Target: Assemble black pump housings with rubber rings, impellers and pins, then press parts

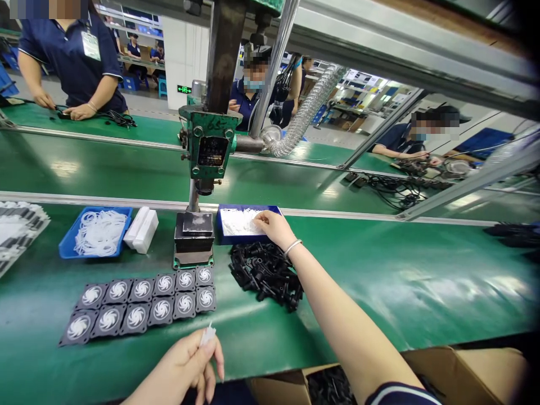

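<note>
Between the thumb and fingers of my left hand (192, 360) is a small white plastic piece (208, 336), held above the front edge of the green table. My right hand (273, 226) reaches into a dark blue box (225, 239) filled with small white parts (237, 221). Its fingertips are pinched together at the parts; what they hold, if anything, is too small to make out. Just below that box lies a heap of black plastic parts (264, 275). Left of it, square black pieces with white swirl centres (136, 316) lie in two rows.
A green press (211, 140) with a black base block (194, 232) stands behind the rows. A blue tray (67, 247) of white rings and white blocks (143, 229) sit left of it. Cardboard boxes (472, 371) are below the front edge. Co-workers (71, 62) work across the table.
</note>
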`<action>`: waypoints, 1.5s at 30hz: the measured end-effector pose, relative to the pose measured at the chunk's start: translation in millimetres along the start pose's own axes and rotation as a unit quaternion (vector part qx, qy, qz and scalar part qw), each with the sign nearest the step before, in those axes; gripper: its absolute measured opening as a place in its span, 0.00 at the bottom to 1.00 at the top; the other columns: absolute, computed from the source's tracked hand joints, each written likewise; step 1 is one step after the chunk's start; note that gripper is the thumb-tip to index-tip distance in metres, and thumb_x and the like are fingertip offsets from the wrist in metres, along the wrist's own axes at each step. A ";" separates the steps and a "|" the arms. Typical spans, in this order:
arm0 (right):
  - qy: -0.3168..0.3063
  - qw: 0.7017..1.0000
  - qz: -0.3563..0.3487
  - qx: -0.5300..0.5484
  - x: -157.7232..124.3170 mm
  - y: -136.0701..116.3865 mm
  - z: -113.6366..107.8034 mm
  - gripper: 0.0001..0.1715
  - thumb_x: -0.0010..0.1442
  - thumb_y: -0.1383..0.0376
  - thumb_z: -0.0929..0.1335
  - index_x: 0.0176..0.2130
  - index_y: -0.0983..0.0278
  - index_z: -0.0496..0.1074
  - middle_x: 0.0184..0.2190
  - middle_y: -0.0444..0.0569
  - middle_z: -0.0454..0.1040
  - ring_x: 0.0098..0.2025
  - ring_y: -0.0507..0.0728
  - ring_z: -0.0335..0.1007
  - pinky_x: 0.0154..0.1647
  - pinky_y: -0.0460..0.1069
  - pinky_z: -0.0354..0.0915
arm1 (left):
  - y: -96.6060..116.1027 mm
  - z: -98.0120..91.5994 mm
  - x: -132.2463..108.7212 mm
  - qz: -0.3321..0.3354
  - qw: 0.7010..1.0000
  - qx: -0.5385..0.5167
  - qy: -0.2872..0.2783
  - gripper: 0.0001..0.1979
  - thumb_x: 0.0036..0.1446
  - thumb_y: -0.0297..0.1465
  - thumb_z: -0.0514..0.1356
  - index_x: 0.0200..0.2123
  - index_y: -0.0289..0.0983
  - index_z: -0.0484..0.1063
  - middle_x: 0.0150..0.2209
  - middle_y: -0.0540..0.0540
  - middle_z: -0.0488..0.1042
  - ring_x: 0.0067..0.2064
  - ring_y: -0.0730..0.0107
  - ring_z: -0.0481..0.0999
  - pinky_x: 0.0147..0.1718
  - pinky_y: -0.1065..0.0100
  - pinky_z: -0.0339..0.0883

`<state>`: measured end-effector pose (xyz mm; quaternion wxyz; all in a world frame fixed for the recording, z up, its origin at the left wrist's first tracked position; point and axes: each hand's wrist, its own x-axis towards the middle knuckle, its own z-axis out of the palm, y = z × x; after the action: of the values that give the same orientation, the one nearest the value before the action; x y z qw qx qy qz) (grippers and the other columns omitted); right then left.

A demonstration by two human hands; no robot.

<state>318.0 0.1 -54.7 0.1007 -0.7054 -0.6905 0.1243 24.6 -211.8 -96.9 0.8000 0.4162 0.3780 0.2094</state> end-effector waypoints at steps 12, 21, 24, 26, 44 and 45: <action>-0.005 0.988 -0.132 -0.082 -7.3 -14.2 -12.5 0.13 0.61 0.76 0.67 0.46 0.67 0.74 0.49 0.54 0.71 0.50 0.56 0.69 0.55 0.50 0.63 | -8.4 -9.8 3.3 0.005 0.999 -0.013 -0.042 0.29 0.57 0.58 0.56 0.32 0.35 0.66 0.23 0.49 0.71 0.24 0.73 0.73 0.25 0.73 0.63; -0.132 0.939 -0.267 -0.173 10.0 -21.4 -26.6 0.16 0.59 0.76 0.69 0.47 0.65 0.75 0.52 0.55 0.69 0.49 0.58 0.71 0.53 0.53 0.65 | -3.9 -9.2 0.0 0.008 0.999 0.039 -0.035 0.29 0.58 0.59 0.53 0.32 0.36 0.66 0.22 0.51 0.71 0.20 0.78 0.69 0.20 0.76 0.57; -0.166 0.926 -0.273 -0.200 18.5 -23.3 -30.2 0.09 0.63 0.70 0.69 0.46 0.67 0.73 0.51 0.52 0.71 0.47 0.56 0.71 0.52 0.55 0.68 | -11.2 -11.7 2.5 0.010 0.999 0.025 -0.037 0.29 0.57 0.59 0.55 0.31 0.36 0.66 0.26 0.50 0.72 0.21 0.78 0.70 0.21 0.75 0.60; -0.187 0.919 -0.274 -0.215 22.7 -24.9 -32.8 0.09 0.65 0.66 0.68 0.46 0.67 0.72 0.50 0.51 0.72 0.47 0.56 0.72 0.51 0.57 0.70 | -15.6 -14.0 3.1 0.012 0.999 0.020 -0.039 0.29 0.57 0.59 0.55 0.32 0.36 0.67 0.28 0.49 0.72 0.22 0.78 0.71 0.21 0.75 0.62; -0.235 0.903 -0.190 -0.307 17.9 -46.7 -48.3 0.14 0.66 0.61 0.68 0.48 0.67 0.72 0.48 0.52 0.74 0.49 0.57 0.73 0.51 0.57 0.71 | -18.8 -19.0 1.1 0.018 0.999 0.032 -0.037 0.29 0.57 0.58 0.56 0.32 0.35 0.67 0.29 0.45 0.76 0.23 0.78 0.71 0.21 0.76 0.58; -0.230 0.906 -0.182 -0.304 17.6 -46.5 -50.4 0.13 0.66 0.61 0.68 0.47 0.67 0.72 0.48 0.51 0.74 0.49 0.57 0.73 0.51 0.57 0.71 | -18.8 -19.0 0.8 0.019 0.999 0.032 -0.038 0.29 0.57 0.58 0.56 0.32 0.35 0.67 0.29 0.45 0.76 0.23 0.78 0.71 0.20 0.76 0.58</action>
<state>290.0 20.4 7.1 -0.2595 -0.5155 -0.8153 0.0466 10.6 -212.2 -119.7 0.7957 0.4565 0.3461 0.1966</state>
